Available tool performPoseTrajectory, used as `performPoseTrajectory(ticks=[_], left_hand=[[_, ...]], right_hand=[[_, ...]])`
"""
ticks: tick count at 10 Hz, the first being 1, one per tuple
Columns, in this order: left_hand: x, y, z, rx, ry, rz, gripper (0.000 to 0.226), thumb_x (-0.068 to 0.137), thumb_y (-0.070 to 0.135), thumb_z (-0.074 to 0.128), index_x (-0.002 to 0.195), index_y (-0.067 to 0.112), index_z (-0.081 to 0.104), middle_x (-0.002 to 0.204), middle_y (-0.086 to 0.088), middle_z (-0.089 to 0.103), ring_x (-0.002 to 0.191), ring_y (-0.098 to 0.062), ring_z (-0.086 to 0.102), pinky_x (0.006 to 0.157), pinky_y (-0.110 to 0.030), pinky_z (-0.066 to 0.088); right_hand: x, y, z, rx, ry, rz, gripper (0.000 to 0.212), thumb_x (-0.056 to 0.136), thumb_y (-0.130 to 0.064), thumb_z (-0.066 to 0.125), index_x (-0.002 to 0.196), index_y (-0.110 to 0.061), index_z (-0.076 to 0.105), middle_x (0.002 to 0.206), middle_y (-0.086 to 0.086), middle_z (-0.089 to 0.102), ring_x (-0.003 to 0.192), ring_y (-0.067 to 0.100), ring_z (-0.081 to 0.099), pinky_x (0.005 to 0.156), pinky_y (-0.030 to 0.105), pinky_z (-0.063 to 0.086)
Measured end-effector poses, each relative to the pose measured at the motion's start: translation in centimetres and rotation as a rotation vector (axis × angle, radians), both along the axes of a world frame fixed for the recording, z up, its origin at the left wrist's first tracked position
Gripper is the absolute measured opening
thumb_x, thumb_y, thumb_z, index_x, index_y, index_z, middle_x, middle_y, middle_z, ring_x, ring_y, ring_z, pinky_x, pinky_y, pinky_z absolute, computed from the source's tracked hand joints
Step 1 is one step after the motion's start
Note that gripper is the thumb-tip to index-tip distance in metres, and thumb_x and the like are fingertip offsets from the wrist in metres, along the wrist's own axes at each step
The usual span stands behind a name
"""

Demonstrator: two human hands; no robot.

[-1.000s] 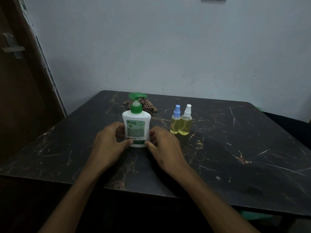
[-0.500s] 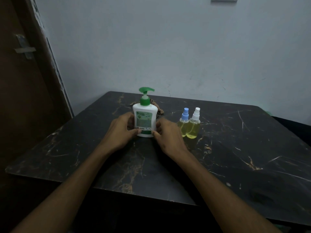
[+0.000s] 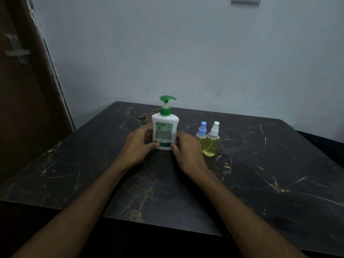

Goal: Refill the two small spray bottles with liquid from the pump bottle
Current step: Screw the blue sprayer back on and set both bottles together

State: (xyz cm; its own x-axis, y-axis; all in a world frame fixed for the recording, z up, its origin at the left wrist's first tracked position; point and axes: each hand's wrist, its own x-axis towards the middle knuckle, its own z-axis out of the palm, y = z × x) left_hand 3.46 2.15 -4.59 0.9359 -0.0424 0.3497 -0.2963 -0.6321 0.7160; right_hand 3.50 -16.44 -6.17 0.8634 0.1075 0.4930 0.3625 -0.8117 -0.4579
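Two hands [image 3: 138,146] [image 3: 186,148] grip one pump bottle [image 3: 164,132]; two spray bottles [image 3: 201,133] [image 3: 211,144].

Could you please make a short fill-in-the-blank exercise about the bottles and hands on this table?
1. The pump bottle has a ____ pump head.
2. Both hands, left and right, hold the ____ bottle.
3. The spray bottle with the blue cap stands beside the spray bottle with the ____ cap.
4. Both spray bottles contain ____ liquid.

Missing words: green; pump; white; yellow

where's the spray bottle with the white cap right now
In the head view it stands upright on the dark table, right of centre, close beside the blue-capped spray bottle and right of the pump bottle.
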Motion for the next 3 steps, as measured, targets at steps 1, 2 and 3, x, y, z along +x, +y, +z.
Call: performPoseTrajectory(ticks=[1,2,3], left_hand=[[-0.3,0.0,0.2,0.007,-0.013,0.0,0.037,0.088,0.017,0.083,0.121,0.021,0.067,0.118,0.006,0.074,0.103,0.0,0.067,0.083,-0.014,0.051],[-0.2,0.2,0.1,0.012,-0.005,-0.001,0.036,0.088,0.016,0.084,0.119,0.021,0.067,0.116,0.007,0.074,0.103,0.0,0.068,0.093,-0.026,0.058],[-1.5,0.5,0.8,0.024,-0.017,0.005,0.039,0.088,0.015,0.083,0.123,0.022,0.065,0.121,0.007,0.072,0.11,-0.005,0.068,0.1,-0.034,0.058]], right_hand=[[-0.6,0.1,0.4,-0.013,0.008,-0.018,0.022,0.097,-0.018,0.065,0.118,-0.013,0.062,0.113,0.005,0.067,0.099,0.019,0.063,0.088,0.037,0.056],[-1.9,0.1,1.0,-0.074,0.027,-0.028,0.025,0.099,-0.015,0.061,0.123,-0.011,0.059,0.117,0.006,0.064,0.106,0.02,0.059,0.085,0.028,0.045],[-5.7,-0.5,2.0,-0.102,0.017,0.013,0.036,0.1,-0.015,0.058,0.135,-0.011,0.053,0.129,0.006,0.059,0.117,0.021,0.054,0.091,0.027,0.041]])
